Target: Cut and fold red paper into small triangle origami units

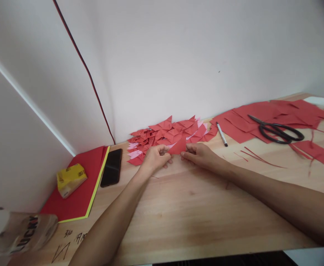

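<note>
A small folded piece of red paper point(177, 147) is held up between my two hands, just above the wooden table point(178, 218). My left hand point(156, 156) pinches its left corner between thumb and fingers. On the other side, my right hand point(197, 153) grips the right edge, thumb in front. Right behind the paper lies a heap of folded red and pink paper shapes point(162, 135), pointed at their tips, against the wall. The fingertips behind the paper are partly hidden.
Red paper sheets point(250, 116) spread at the back right, with black-handled scissors point(278, 131) on them and a marker point(221, 134) beside them. Thin red strips point(258, 157) lie nearer. At left are a phone point(111, 168), a red paper stack point(81, 207), a yellow packet point(71, 179) and a clear bottle point(20, 231).
</note>
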### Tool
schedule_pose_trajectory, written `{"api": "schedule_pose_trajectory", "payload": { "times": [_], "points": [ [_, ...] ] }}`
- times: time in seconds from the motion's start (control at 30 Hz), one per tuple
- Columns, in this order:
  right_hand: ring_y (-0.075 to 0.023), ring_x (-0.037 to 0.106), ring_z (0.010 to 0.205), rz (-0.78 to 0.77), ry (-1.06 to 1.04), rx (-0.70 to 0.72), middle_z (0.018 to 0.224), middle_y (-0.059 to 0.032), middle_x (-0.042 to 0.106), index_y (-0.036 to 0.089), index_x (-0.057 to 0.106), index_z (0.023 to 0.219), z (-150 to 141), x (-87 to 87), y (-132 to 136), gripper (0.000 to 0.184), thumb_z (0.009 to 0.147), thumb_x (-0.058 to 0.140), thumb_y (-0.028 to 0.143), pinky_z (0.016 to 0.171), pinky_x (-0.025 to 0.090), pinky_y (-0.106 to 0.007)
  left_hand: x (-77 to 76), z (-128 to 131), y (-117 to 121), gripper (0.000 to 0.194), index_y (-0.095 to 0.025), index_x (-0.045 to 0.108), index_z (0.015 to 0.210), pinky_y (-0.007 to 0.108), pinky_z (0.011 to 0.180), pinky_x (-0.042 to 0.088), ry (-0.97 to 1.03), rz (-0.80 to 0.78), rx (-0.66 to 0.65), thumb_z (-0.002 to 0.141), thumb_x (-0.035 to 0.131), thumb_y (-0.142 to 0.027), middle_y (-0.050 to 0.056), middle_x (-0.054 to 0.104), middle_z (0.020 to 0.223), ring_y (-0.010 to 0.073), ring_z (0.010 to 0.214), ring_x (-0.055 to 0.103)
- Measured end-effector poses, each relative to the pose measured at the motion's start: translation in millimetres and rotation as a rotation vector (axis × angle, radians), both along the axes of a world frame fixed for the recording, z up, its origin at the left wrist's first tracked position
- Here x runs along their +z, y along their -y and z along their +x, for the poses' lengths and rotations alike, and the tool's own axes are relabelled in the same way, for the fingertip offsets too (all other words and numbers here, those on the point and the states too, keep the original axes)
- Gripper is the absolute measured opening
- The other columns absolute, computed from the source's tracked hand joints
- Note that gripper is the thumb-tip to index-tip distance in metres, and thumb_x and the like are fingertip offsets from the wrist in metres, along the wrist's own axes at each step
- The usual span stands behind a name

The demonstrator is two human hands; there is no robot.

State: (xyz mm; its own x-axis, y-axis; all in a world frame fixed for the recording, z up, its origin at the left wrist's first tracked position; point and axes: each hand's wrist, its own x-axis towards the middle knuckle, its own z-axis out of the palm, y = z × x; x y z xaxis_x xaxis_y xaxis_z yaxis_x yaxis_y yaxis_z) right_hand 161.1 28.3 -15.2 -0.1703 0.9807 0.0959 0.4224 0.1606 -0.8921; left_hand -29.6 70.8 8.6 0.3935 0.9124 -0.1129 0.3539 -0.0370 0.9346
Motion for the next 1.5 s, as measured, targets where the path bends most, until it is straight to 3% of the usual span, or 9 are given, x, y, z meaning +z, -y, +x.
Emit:
{"api": "schedule_pose_trajectory", "payload": {
  "times": [0.17, 0.47, 0.8, 1.0, 1.2, 1.37, 1.5],
  "points": [
    [-0.0132, 0.049, 0.053, 0.004, -0.017, 0.026, 0.059, 0.0004, 0.057, 0.018, 0.060, 0.071, -1, 2.0, 1, 0.022, 0.081, 0.054, 0.037, 0.051, 0.037, -0.026, -1.3, 2, 6, 0.009, -0.012, 0.062, 0.069, 0.018, 0.041, 0.043, 0.067, 0.008, -0.072, 0.072, 0.064, -0.020, 0.003, 0.065, 0.059, 0.0082, 0.043, 0.055],
    [-0.0113, 0.044, 0.053, 0.027, -0.011, 0.031, 0.059, 0.0015, 0.053, 0.019, 0.056, 0.067, -3, 4.8, 5, 0.017, 0.078, 0.057, 0.032, 0.048, 0.032, -0.024, -15.9, 9, 13, 0.006, -0.013, 0.061, 0.068, 0.018, 0.042, 0.041, 0.038, 0.012, -0.024, 0.072, 0.062, -0.018, 0.002, 0.065, 0.057, 0.0085, 0.043, 0.054],
    [-0.0113, 0.048, 0.052, -0.018, -0.009, 0.046, 0.060, 0.0013, 0.058, 0.017, 0.064, 0.072, -1, 3.2, 1, 0.017, 0.075, 0.056, 0.031, 0.048, 0.034, -0.023, 1.9, 5, 7, 0.017, -0.011, 0.059, 0.064, 0.018, 0.043, 0.044, 0.005, -0.095, -0.073, 0.079, 0.055, -0.009, 0.004, 0.068, 0.060, 0.0094, 0.045, 0.060],
    [-0.0112, 0.048, 0.046, -0.064, 0.016, -0.012, 0.050, 0.0016, 0.056, 0.017, 0.063, 0.066, 1, 3.0, 1, 0.021, 0.076, 0.059, 0.035, 0.044, 0.033, -0.023, 9.6, -1, 6, 0.014, -0.010, 0.060, 0.063, 0.014, 0.040, 0.038, -0.015, -0.076, -0.013, 0.077, 0.060, -0.008, 0.004, 0.068, 0.059, 0.0095, 0.048, 0.064],
    [-0.0118, 0.051, 0.048, -0.077, 0.028, -0.005, 0.056, 0.0002, 0.063, 0.018, 0.065, 0.067, 4, 1.4, 0, 0.020, 0.075, 0.062, 0.036, 0.046, 0.035, -0.023, 11.4, -4, 5, 0.014, -0.011, 0.059, 0.062, 0.015, 0.042, 0.041, -0.003, -0.089, -0.005, 0.075, 0.057, -0.004, 0.004, 0.068, 0.059, 0.0103, 0.048, 0.064],
    [-0.0117, 0.053, 0.048, -0.081, 0.029, -0.025, 0.067, -0.0030, 0.071, 0.019, 0.056, 0.061, 3, 0.2, -1, 0.025, 0.077, 0.060, 0.038, 0.045, 0.037, -0.023, 7.0, -3, 4, 0.014, -0.012, 0.056, 0.061, 0.016, 0.041, 0.042, 0.041, -0.085, 0.006, 0.073, 0.058, -0.006, 0.002, 0.065, 0.056, 0.0087, 0.044, 0.060],
    [-0.0123, 0.052, 0.049, -0.046, 0.035, -0.037, 0.063, -0.0022, 0.068, 0.019, 0.057, 0.063, 1, 0.1, 0, 0.023, 0.077, 0.060, 0.038, 0.045, 0.036, -0.024, -5.0, 2, 8, 0.009, -0.012, 0.060, 0.073, 0.018, 0.042, 0.044, 0.105, -0.085, -0.022, 0.075, 0.065, -0.019, 0.001, 0.064, 0.057, 0.0086, 0.044, 0.057]
  ]
}}
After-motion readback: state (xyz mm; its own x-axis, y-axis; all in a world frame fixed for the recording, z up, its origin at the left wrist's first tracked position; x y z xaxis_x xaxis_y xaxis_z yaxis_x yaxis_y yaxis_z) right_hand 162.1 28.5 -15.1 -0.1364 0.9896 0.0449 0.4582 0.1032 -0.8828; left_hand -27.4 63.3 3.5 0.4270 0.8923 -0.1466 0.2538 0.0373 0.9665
